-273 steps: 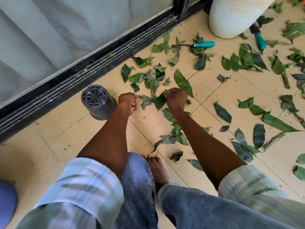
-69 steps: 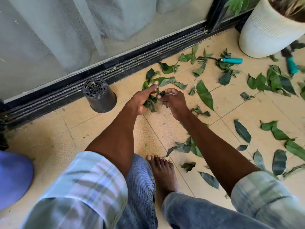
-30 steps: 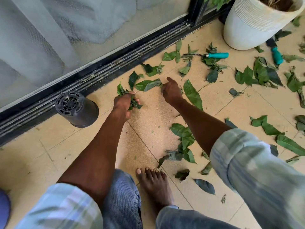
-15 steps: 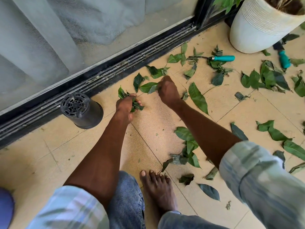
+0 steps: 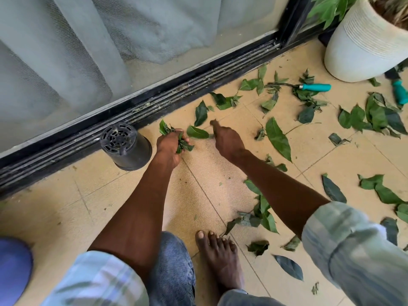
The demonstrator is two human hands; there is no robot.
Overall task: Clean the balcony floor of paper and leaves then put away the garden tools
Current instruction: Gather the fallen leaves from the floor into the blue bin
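Two hands work low over the tiled balcony floor (image 5: 66, 206), close to the sliding door track (image 5: 154, 107). Your left hand (image 5: 169, 145) has its grip closed tight around a bunch of leaves (image 5: 176, 140), held just above the tiles beside an overturned black pot (image 5: 125, 146). Your right hand (image 5: 225, 140) reaches forward with a finger extended, its grip mostly curled and holding nothing you can make out, next to a single leaf (image 5: 197, 132) lying between both hands. Scattered leaves (image 5: 375, 115) cover the floor to your right, some under your right forearm. A teal-handled tool (image 5: 313, 87) lies among them near a white planter (image 5: 362, 47), with a second teal tool (image 5: 399, 91) at the frame's edge. Your bare foot (image 5: 218, 257) rests on the tiles.
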